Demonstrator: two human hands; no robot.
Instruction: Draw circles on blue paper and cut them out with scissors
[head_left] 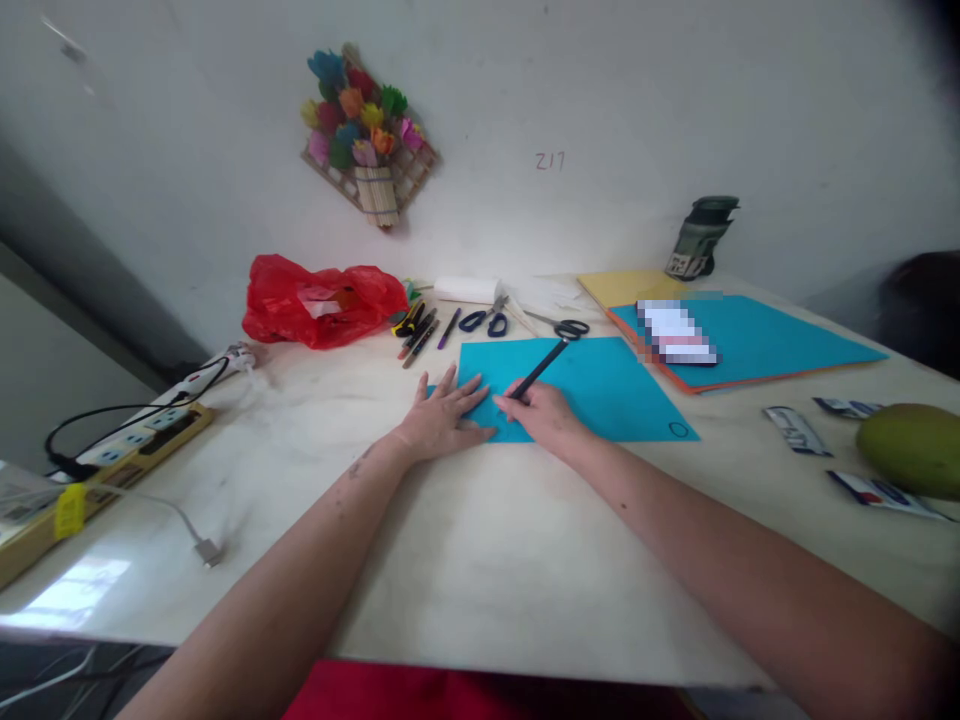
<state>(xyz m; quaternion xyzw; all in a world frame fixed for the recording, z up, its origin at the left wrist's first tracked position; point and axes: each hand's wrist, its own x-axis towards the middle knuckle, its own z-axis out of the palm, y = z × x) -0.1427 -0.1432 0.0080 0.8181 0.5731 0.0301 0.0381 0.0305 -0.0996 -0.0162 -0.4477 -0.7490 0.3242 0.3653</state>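
Note:
A sheet of blue paper [607,385] lies flat on the pale table [480,560]. My left hand [448,418] rests with spread fingers on the sheet's left edge, partly on the table. In my right hand [544,415] is a black pen [544,368], gripped near its lower end and tilted up to the right. Its tip is low over the left part of the sheet, close to my left fingers. A small circle [678,430] is drawn in the sheet's lower right corner. Whatever marks lie under my right hand are hidden.
Behind the sheet are two pairs of scissors [484,318], several pens [421,342] and a red plastic bag [319,305]. To the right are stacked coloured paper [787,340], a phone [679,333], a bottle [701,240], small packets [796,432] and a green fruit [911,450]. A power strip [127,455] lies left.

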